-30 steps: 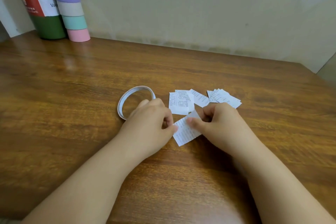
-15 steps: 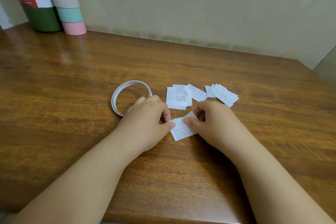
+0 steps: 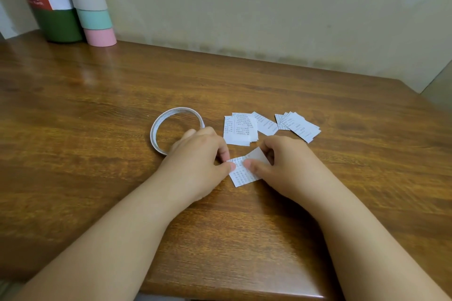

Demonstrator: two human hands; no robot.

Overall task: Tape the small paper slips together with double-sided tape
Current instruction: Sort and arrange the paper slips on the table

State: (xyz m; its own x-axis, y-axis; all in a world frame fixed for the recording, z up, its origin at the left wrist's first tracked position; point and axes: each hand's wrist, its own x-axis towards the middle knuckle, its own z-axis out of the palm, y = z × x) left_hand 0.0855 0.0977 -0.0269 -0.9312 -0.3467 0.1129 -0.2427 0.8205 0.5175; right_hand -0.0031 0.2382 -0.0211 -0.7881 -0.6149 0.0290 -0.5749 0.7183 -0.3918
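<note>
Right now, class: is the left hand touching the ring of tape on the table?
Cannot tell. In the head view the left hand overlaps the near edge of the tape ring, hiding whether they meet.

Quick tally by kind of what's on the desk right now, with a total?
Tape ring: 1
Paper slip groups: 3, namely the left pile, the right fan, and the slips being joined; single slips can't be counted
Green cylinder: 1
Pastel roll stack: 1
Total: 6
</note>
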